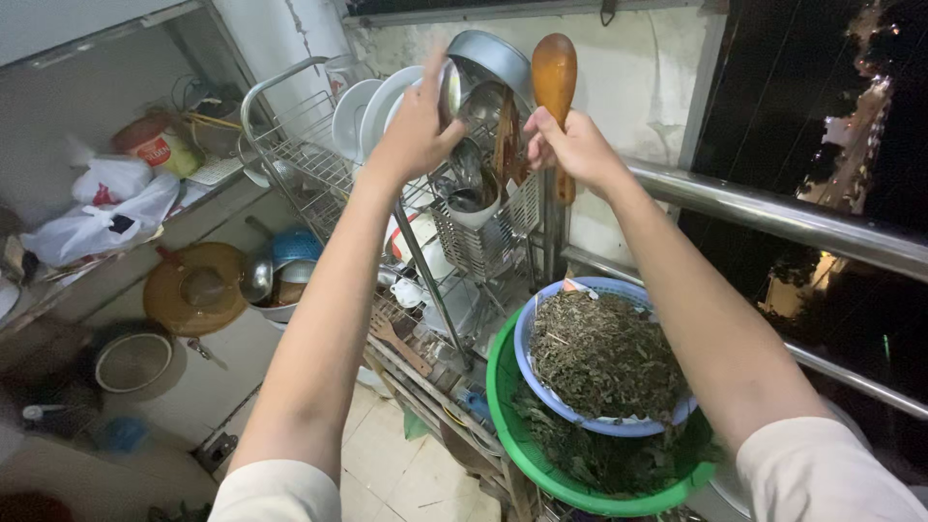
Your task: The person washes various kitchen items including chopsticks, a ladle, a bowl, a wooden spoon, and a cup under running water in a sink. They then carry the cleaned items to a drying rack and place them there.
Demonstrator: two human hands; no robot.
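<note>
My right hand (570, 145) grips the handle of a wooden spoon (555, 77), which stands upright with its bowl at the top, beside the utensil holder (488, 237) of a dish rack. My left hand (416, 126) is raised next to it and holds a shiny metal ladle (452, 92) near its bowl. Below my right arm, a blue basket (527, 338) heaped with dried green leaves sits inside a green basin (507, 416) that also holds leaves.
A metal dish rack (290, 135) holds white plates (372, 111) and a steel lid. Lower shelves carry bowls and cups. At left, a counter with plastic bags (97, 213), a brown lid (193, 290) and a strainer. A steel railing (793, 217) runs at right.
</note>
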